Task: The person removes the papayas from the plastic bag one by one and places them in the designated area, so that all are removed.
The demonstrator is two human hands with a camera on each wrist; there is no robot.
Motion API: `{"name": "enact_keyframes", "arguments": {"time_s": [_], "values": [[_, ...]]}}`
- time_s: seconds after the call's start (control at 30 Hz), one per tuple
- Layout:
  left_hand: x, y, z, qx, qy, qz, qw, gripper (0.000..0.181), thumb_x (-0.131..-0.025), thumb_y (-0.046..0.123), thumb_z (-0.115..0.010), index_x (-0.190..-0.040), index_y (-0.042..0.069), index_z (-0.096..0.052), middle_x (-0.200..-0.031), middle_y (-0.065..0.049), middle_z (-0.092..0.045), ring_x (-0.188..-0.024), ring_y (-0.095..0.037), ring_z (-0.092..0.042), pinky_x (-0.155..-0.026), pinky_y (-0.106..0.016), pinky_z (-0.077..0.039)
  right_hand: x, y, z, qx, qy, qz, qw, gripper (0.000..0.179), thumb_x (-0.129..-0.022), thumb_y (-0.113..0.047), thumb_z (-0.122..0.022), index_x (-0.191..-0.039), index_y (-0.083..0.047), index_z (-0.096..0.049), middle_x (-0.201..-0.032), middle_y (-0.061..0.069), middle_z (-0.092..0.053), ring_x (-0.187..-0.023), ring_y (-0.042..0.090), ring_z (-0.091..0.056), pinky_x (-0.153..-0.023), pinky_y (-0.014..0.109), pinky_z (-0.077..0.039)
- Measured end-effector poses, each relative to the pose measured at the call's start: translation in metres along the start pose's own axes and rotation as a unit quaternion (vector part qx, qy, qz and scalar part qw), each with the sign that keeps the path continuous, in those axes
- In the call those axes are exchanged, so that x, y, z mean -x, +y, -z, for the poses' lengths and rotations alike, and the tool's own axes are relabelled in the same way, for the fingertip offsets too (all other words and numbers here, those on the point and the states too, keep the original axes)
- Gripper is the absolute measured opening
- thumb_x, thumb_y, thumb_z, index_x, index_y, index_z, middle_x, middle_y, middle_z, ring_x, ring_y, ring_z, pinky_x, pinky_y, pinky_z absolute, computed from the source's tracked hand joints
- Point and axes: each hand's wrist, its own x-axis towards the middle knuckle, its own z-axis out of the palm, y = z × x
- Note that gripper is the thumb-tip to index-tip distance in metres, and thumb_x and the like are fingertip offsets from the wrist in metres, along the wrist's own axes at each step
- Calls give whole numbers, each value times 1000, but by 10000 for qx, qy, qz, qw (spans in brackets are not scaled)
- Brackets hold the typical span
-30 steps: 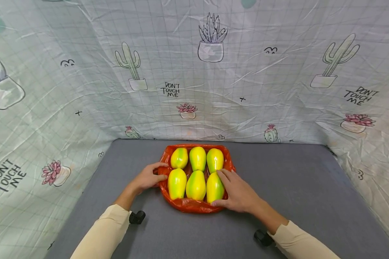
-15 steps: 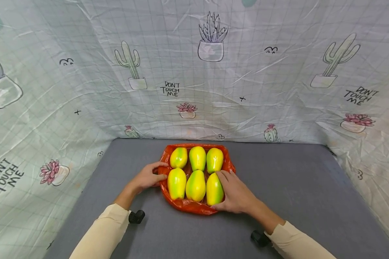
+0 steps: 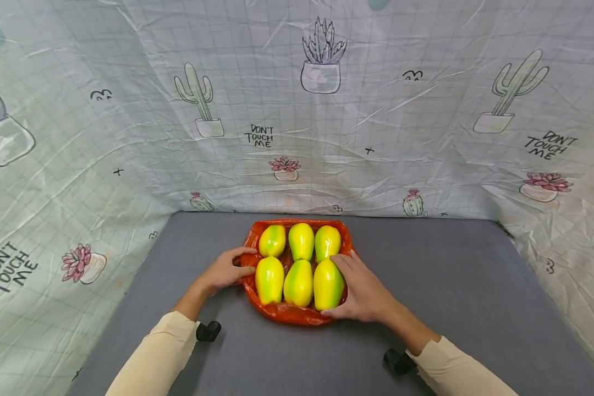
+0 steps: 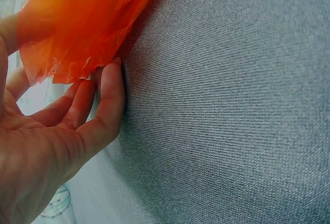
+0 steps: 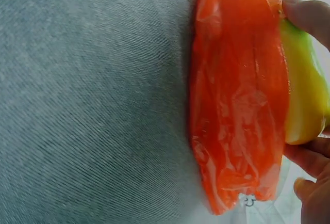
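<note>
Several yellow-green mangoes (image 3: 298, 283) lie in two rows in a tray or basket lined with a red plastic bag (image 3: 289, 315). My right hand (image 3: 363, 289) holds the front right mango (image 3: 326, 285), thumb at its near end and fingers at its far right side. From the right wrist view, that mango (image 5: 304, 87) sits above the red plastic wall (image 5: 240, 95), between thumb and fingers. At the left side, my left hand (image 3: 226, 269) grips the bag's edge. In the left wrist view, curled fingers (image 4: 109, 97) meet the orange-red plastic (image 4: 87, 22); what lies beneath is hidden.
The grey cloth tabletop (image 3: 425, 275) extends around the lined tray. A patterned curtain (image 3: 376, 121) with cactus drawings encloses the back and both sides. A black wrist camera (image 3: 208, 331) sits below the left hand, another (image 3: 398, 361) below the right.
The front right mango has turned slightly under my right hand, and more of its face shows. The right fingers have shifted a little up and right. My left hand stays in place.
</note>
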Motion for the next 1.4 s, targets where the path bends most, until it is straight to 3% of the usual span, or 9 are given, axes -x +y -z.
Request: {"name": "enact_keyframes", "arguments": {"time_s": [0.1, 0.27, 0.67, 0.87, 1.1, 1.4], "values": [[-1, 1, 0, 14, -11, -15, 10000, 55, -96, 19, -72, -147, 8, -55, -137, -24, -53, -78, -15, -62, -70, -27, -55, 1, 0, 5, -116, -10, -85, 9999, 105, -68, -57, -92, -149, -7, -46, -144, 7, -57, -130, 24, -55, -123, 54, -36], [-1, 1, 1, -10, -21, -24, 10000, 55, -97, 19, -72, -147, 8, -55, -135, -24, -53, -75, -15, -59, -69, -28, -54, 2, -1, 13, -325, -155, -274, 9990, 106, -68, -58, -91, -151, -11, -45, -146, 5, -54, -122, 19, -57, -105, 48, -54], [-2, -3, 1, -20, -20, -50, 10000, 57, -96, 22, -73, -148, 7, -53, -133, -24, -54, -78, -17, -62, -70, -30, -56, 4, 5, 28, -853, -238, -266, 9957, 108, -67, -56, -93, -152, -11, -44, -147, 4, -53, -120, 17, -56, -102, 47, -56], [-1, -5, 5, -119, 16, 82, 9999, 58, -97, 24, -72, -149, 9, -52, -132, -23, -53, -73, -16, -59, -68, -29, -54, 1, 9, 34, -894, -160, -249, 9956, 109, -67, -58, -93, -153, -13, -43, -147, 5, -53, -119, 18, -57, -101, 48, -56], [-1, -3, 3, -213, -28, -11, 9998, 61, -96, 26, -73, -150, 9, -51, -134, -24, -54, -78, -17, -61, -70, -30, -56, 3, 16, 43, -1047, -42, -225, 9942, 108, -65, -47, -98, -152, -8, -45, -147, 9, -54, -121, 24, -58, -104, 54, -54], [-3, -4, 1, -221, 13, 33, 9997, 60, -96, 26, -74, -150, 10, -52, -136, -23, -53, -78, -17, -60, -71, -30, -55, 5, 25, 55, -1046, -64, -311, 9940, 109, -64, -46, -98, -151, -8, -46, -149, 11, -54, -126, 27, -58, -107, 55, -52]]}}
